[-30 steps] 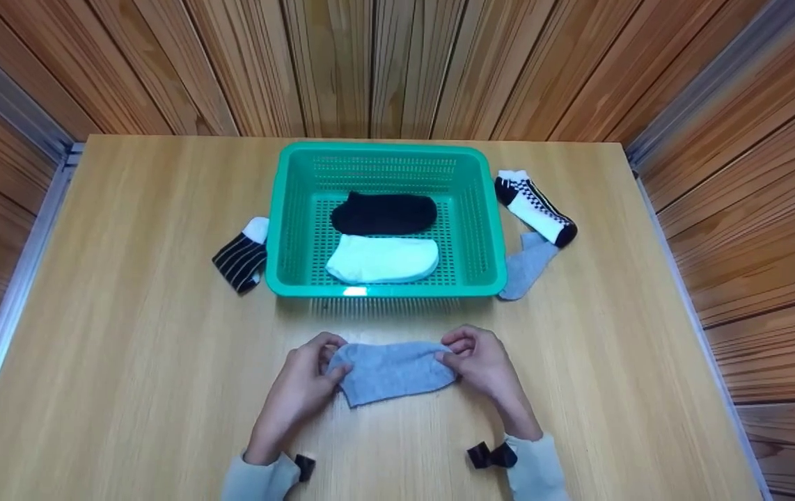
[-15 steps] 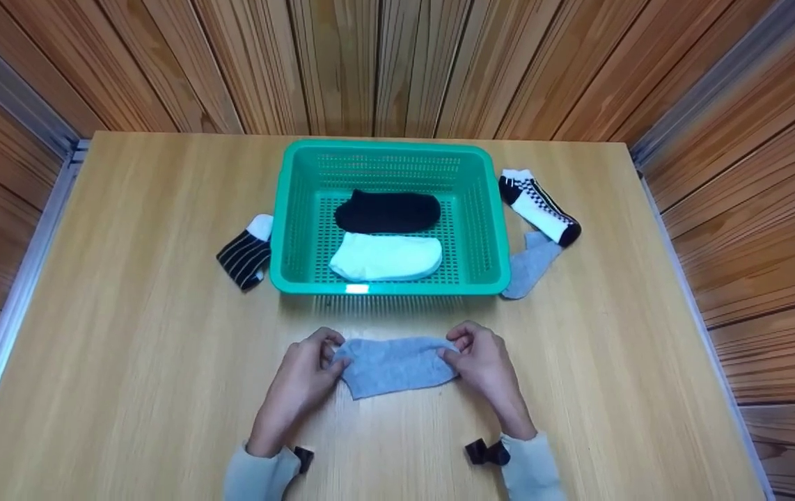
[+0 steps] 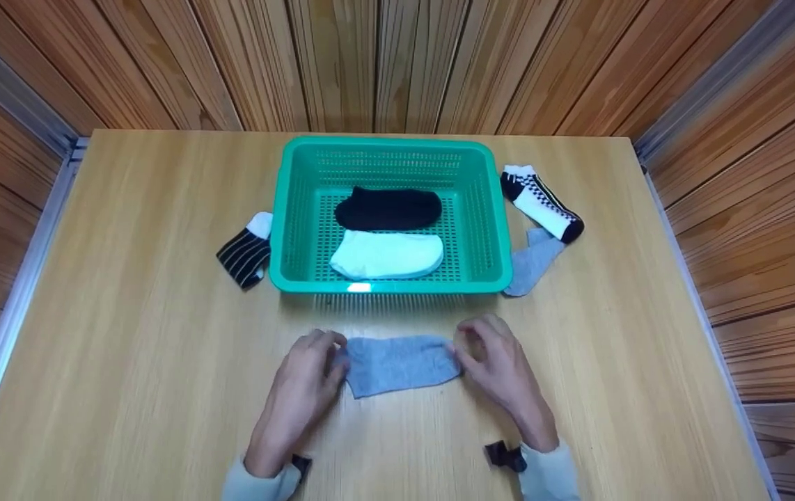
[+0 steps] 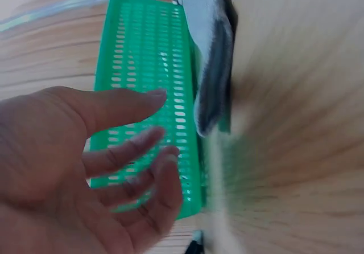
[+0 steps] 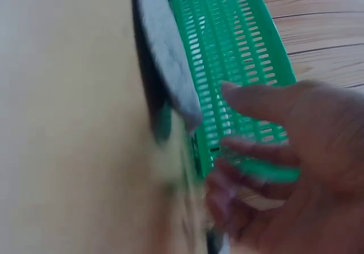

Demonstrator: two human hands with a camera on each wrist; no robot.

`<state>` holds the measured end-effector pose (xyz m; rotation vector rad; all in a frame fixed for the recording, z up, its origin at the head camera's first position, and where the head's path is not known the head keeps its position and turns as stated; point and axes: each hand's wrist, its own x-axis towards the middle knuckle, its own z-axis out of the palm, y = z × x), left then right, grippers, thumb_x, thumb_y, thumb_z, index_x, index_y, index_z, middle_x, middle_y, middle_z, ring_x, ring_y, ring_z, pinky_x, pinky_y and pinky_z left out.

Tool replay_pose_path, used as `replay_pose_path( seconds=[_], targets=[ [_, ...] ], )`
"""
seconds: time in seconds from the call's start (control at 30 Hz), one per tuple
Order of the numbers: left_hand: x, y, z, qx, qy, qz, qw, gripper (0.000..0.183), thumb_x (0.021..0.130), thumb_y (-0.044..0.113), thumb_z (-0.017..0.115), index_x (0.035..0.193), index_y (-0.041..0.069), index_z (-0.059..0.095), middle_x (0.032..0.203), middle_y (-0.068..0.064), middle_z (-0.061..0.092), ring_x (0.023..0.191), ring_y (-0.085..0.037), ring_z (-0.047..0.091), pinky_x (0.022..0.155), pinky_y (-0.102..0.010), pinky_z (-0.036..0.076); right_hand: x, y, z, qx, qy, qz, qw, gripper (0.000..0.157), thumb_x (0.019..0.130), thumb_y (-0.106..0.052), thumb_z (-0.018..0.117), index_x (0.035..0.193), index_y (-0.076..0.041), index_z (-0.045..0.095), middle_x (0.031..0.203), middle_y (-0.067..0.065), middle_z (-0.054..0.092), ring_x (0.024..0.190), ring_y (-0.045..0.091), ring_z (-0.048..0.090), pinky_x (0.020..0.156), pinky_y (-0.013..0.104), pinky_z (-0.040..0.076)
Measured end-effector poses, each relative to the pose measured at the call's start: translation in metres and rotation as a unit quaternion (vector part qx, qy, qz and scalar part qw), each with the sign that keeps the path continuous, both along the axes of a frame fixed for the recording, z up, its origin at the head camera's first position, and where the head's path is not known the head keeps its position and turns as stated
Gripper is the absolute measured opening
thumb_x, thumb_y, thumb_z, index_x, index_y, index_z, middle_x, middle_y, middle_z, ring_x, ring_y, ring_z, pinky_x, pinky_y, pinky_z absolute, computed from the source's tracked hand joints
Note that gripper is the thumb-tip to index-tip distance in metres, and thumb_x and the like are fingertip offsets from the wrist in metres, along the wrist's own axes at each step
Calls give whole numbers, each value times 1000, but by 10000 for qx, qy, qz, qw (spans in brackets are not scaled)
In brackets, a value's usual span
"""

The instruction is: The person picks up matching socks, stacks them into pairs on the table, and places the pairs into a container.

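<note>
A grey sock [image 3: 401, 365] lies spread flat on the table in front of the basket, its cuff toward the left. At that cuff end is my left hand [image 3: 307, 390]; in the left wrist view a gap shows between its loosely bent fingers [image 4: 162, 177] and the sock [image 4: 210, 60]. My right hand [image 3: 505, 369] is beside the toe end. Its thumb and fingers are apart from the sock [image 5: 165, 49] in the right wrist view, slightly blurred. Neither hand holds anything.
A green basket [image 3: 390, 287] holds a black sock [image 3: 389, 209] and a white sock [image 3: 387, 255]. Left of it lies a black striped sock [image 3: 243, 256]. To its right, a black-and-white checked sock [image 3: 542, 205] overlaps another grey sock [image 3: 533, 264].
Both hands have let go of the grey sock's ends, which they pinched before. The right hand has drawn back a little to the right. The sock stays flat on the table.
</note>
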<state>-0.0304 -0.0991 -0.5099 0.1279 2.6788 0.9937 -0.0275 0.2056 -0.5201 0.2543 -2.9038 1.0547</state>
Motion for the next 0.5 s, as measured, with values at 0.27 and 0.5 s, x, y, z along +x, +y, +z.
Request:
replay_pose_path(
  seconds=[0.27,0.5],
  targets=[
    [5,0,-3,14,131,-1798,9836,24,97,20,75,121,19,77,117,4,72,104,-12,60,93,-36,57,9,2,1,-335,-159,1825,9825,17,92,-18,82,108,-15,78,105,-8,77,103,10,70,91,31,60],
    [5,3,-10,-408,127,-1809,9826,43,91,24,83,130,13,71,127,-5,63,111,-19,53,93,-39,55,11,2,-4,420,-90,1827,9822,38,83,-22,90,116,-12,73,121,-1,72,116,17,65,99,38,57]
  ],
)
